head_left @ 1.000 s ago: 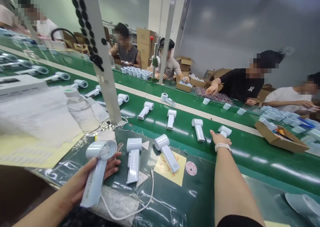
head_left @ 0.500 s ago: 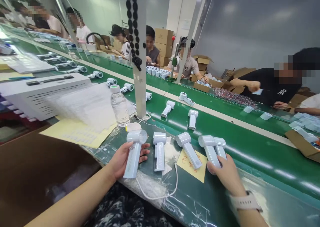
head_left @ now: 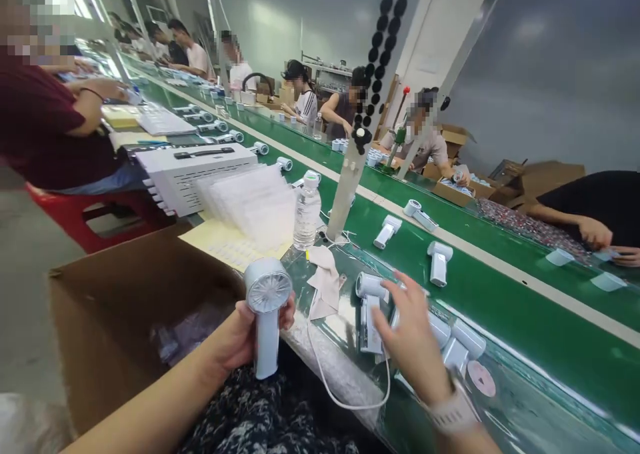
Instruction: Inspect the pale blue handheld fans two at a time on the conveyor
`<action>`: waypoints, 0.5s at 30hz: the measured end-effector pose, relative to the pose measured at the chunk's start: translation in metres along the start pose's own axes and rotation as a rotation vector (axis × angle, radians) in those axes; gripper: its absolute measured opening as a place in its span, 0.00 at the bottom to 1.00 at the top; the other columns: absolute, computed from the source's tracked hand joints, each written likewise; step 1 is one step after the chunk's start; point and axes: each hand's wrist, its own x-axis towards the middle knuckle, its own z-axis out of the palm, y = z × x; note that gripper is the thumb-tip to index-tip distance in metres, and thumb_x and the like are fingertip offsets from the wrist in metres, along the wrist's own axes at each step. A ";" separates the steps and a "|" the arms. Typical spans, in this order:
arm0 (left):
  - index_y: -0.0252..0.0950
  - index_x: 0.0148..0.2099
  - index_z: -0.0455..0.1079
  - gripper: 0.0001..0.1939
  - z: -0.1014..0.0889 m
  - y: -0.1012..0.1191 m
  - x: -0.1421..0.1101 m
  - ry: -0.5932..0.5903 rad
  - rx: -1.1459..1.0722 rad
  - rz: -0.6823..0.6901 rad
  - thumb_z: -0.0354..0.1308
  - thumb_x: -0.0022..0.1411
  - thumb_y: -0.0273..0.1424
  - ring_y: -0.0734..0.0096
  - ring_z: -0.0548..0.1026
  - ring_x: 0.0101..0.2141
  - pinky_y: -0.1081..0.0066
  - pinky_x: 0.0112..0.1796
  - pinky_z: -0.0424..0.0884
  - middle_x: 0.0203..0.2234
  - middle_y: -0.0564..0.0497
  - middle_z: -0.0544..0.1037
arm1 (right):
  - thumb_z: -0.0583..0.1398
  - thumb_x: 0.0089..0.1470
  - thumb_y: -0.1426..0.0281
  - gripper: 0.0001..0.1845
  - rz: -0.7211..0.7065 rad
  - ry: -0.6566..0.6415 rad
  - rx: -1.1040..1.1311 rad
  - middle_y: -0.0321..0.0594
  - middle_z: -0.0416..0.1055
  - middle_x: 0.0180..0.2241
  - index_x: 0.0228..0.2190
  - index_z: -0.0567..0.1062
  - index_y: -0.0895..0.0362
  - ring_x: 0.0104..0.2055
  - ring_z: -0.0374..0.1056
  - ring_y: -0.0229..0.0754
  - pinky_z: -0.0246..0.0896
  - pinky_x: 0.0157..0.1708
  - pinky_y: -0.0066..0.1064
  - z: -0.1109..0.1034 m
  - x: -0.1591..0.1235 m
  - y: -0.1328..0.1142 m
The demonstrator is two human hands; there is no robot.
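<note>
In the head view, my left hand (head_left: 239,337) is wrapped round the handle of a light blue handheld fan (head_left: 269,293), holding it upright with its round grille towards me. My right hand (head_left: 416,337) hovers with fingers spread over the table, holding nothing that I can see. Close to its fingertips lies another handheld fan (head_left: 370,327), head away from me. More fans lie under and beyond the right hand, partly hidden by it; one fan (head_left: 468,339) shows to the right of it. A white cable (head_left: 320,374) loops along the table edge.
A water bottle (head_left: 307,214) stands by a metal post (head_left: 345,194). Plastic sleeves (head_left: 245,204) and yellow sheets (head_left: 210,241) lie left. A cardboard box (head_left: 145,267) is below. Fans ride the green conveyor belt (head_left: 480,274). Several co-workers sit along it; one person (head_left: 40,121) is at left.
My view has swung left. My left hand has turned the fan so its grille faces me. My right hand has let go of the fans at the right and moved left, fingers spread.
</note>
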 end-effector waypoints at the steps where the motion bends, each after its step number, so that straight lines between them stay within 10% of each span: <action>1: 0.35 0.41 0.81 0.35 -0.002 0.001 -0.007 0.041 -0.014 -0.007 0.72 0.36 0.55 0.71 0.70 0.29 0.71 0.35 0.71 0.30 0.49 0.76 | 0.63 0.50 0.65 0.23 0.000 -0.063 0.152 0.55 0.61 0.62 0.48 0.73 0.55 0.68 0.49 0.66 0.37 0.67 0.64 0.018 0.021 -0.017; 5: 0.37 0.45 0.80 0.28 -0.008 -0.021 -0.044 0.210 -0.004 -0.137 0.69 0.48 0.52 0.69 0.70 0.27 0.65 0.39 0.72 0.25 0.50 0.75 | 0.68 0.41 0.67 0.43 -0.034 -0.180 0.349 0.56 0.61 0.64 0.59 0.63 0.58 0.68 0.54 0.59 0.45 0.67 0.52 0.094 0.103 -0.059; 9: 0.32 0.28 0.77 0.31 -0.019 -0.061 -0.073 0.287 -0.070 -0.361 0.66 0.47 0.59 0.72 0.67 0.21 0.68 0.27 0.69 0.21 0.49 0.72 | 0.68 0.42 0.65 0.50 0.056 -0.175 0.551 0.60 0.63 0.62 0.63 0.54 0.60 0.62 0.64 0.56 0.57 0.60 0.51 0.143 0.162 -0.074; 15: 0.33 0.29 0.74 0.30 -0.025 -0.050 -0.085 0.254 -0.078 -0.324 0.70 0.43 0.57 0.73 0.69 0.22 0.72 0.25 0.69 0.23 0.51 0.73 | 0.75 0.29 0.64 0.40 0.145 -0.137 0.789 0.49 0.77 0.47 0.47 0.70 0.57 0.50 0.72 0.55 0.62 0.54 0.48 0.130 0.162 -0.079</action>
